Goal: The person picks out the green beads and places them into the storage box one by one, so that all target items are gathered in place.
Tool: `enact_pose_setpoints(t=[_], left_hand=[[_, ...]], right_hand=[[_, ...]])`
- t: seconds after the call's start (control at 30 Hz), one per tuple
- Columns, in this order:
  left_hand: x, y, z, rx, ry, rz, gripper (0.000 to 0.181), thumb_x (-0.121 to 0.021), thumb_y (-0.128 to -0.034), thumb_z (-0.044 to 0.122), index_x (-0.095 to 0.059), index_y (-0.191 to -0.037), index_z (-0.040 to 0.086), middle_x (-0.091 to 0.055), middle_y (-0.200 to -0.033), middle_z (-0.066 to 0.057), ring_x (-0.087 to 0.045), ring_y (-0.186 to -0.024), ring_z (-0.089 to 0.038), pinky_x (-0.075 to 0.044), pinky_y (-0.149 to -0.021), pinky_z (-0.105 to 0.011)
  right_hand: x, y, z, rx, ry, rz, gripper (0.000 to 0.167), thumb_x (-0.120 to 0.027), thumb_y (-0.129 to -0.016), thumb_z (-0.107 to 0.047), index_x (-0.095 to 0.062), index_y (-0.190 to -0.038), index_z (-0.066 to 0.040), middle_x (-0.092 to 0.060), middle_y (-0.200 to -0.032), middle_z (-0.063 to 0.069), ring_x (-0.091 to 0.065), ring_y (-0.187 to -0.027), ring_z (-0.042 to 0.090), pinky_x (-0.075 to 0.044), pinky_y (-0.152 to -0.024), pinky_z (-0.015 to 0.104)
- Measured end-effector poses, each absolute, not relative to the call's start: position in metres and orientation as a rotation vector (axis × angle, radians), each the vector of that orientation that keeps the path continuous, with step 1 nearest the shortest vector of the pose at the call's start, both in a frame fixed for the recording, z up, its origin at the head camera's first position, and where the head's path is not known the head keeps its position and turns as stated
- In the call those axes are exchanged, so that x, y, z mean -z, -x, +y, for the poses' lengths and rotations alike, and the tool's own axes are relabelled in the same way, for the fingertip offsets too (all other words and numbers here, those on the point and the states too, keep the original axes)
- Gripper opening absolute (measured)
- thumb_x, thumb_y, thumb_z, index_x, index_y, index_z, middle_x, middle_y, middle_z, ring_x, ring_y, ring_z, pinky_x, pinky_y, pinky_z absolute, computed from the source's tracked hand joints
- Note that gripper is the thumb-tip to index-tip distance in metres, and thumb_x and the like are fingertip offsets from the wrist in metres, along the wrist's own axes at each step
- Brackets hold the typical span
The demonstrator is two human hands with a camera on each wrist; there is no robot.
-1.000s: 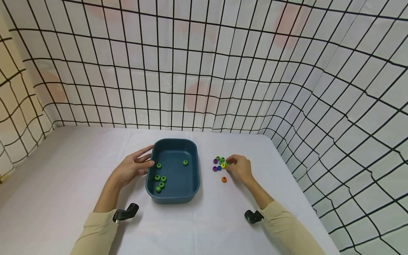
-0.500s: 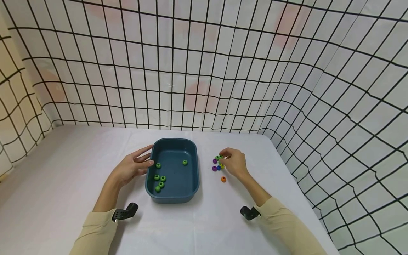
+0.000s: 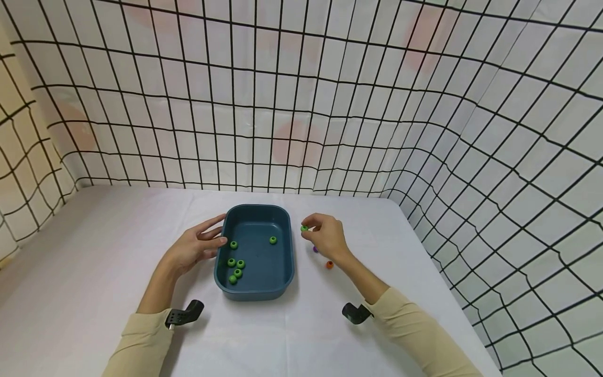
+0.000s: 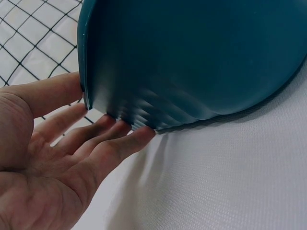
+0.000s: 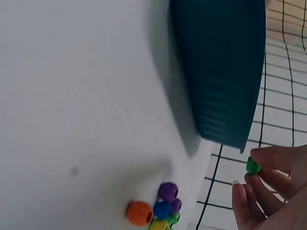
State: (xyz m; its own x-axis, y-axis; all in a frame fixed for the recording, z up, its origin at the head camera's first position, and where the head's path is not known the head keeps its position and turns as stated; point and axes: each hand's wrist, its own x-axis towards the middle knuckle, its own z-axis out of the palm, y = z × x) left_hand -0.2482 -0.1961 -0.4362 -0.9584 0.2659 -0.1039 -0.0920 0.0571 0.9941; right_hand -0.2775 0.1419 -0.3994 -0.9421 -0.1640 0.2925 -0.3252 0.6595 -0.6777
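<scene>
- Pale backdrop point(image 3: 358, 180), crossed by black grid lines, stands along the far side of the white surface point(image 3: 287, 340).
- From where I stand, the right-hand grip point(image 3: 328, 236) pinches a green bead point(image 5: 253, 165) between thumb and fingertip, holding it just right of the blue box point(image 3: 264, 256) and apart from it.
- On the other side, the left-hand grip point(image 3: 194, 248) clasps nothing; its fingers reach out loosely and their tips touch the box's left wall.
- Inside that box lie six green beads point(image 3: 241, 264): five toward the left wall, one farther right.
- Near the right hand, an orange bead point(image 3: 330, 265) sits on the surface, nearer than the cluster beside it.
- That cluster, seen best from the right wrist, shows two purple beads point(image 5: 168, 191), a blue bead point(image 5: 162, 210), a yellow bead point(image 5: 159, 225) and some green, partly cut off.
- Beige sleeves point(image 3: 414, 330) cover both forearms, a black camera point(image 3: 355, 313) at each cuff.
</scene>
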Motion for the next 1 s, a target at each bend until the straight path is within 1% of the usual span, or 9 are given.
enact_pose_setpoints(t=[0.1,0.33,0.53,0.77,0.87,1.0], left_hand=[[0.436,0.248,-0.196,-1.988,-0.178,2.074,0.076,-0.065,-0.0986,0.008,-0.026,-0.163,0.021,-0.024,-0.166,-0.022,-0.04,-0.145,-0.041,-0.051,-0.104,-0.046],[0.437,0.249,-0.196,-1.987,-0.177,2.073,0.076,-0.065,-0.0987,0.009,-0.026,-0.163,0.021,-0.024,-0.166,-0.022,-0.038,-0.146,-0.042,-0.048,-0.107,-0.05],[0.437,0.248,-0.196,-1.992,-0.168,2.067,0.076,-0.065,-0.0986,0.008,-0.026,-0.163,0.021,-0.023,-0.166,-0.022,-0.038,-0.147,-0.042,-0.045,-0.108,-0.051],[0.437,0.248,-0.196,-1.989,-0.171,2.074,0.076,-0.065,-0.0987,0.009,-0.026,-0.163,0.021,-0.024,-0.166,-0.022,-0.038,-0.146,-0.043,-0.044,-0.109,-0.054],[0.438,0.249,-0.195,-1.987,-0.163,2.08,0.075,-0.065,-0.0985,0.008,-0.027,-0.162,0.021,-0.025,-0.166,-0.022,-0.038,-0.146,-0.042,-0.045,-0.108,-0.053],[0.439,0.251,-0.195,-1.987,-0.164,2.079,0.075,-0.064,-0.0985,0.007,-0.027,-0.162,0.021,-0.025,-0.165,-0.022,-0.039,-0.146,-0.041,-0.048,-0.106,-0.049]], right_hand=[[0.398,0.273,0.135,-1.171,-0.436,-2.666,0.016,-0.078,-0.083,-0.006,-0.078,-0.099,-0.007,-0.078,-0.095,0.007,-0.069,-0.085,0.023,-0.057,-0.073,0.034],[0.397,0.264,0.122,-1.173,-0.496,-2.674,0.014,-0.079,-0.084,-0.007,-0.077,-0.098,-0.008,-0.078,-0.094,0.005,-0.068,-0.086,0.022,-0.056,-0.074,0.034],[0.399,0.259,0.116,-1.152,-0.549,-2.692,0.014,-0.079,-0.085,-0.008,-0.077,-0.098,-0.008,-0.078,-0.094,0.004,-0.068,-0.085,0.019,-0.055,-0.07,0.031],[0.4,0.255,0.111,-1.133,-0.595,-2.685,0.014,-0.079,-0.085,-0.008,-0.076,-0.099,-0.007,-0.078,-0.094,0.005,-0.069,-0.084,0.021,-0.056,-0.07,0.031],[0.4,0.255,0.11,-1.127,-0.596,-2.689,0.014,-0.079,-0.085,-0.008,-0.076,-0.099,-0.008,-0.078,-0.094,0.005,-0.068,-0.084,0.02,-0.056,-0.071,0.032],[0.401,0.254,0.11,-1.13,-0.594,-2.695,0.014,-0.079,-0.085,-0.008,-0.076,-0.099,-0.008,-0.078,-0.094,0.006,-0.068,-0.085,0.021,-0.056,-0.072,0.032]])
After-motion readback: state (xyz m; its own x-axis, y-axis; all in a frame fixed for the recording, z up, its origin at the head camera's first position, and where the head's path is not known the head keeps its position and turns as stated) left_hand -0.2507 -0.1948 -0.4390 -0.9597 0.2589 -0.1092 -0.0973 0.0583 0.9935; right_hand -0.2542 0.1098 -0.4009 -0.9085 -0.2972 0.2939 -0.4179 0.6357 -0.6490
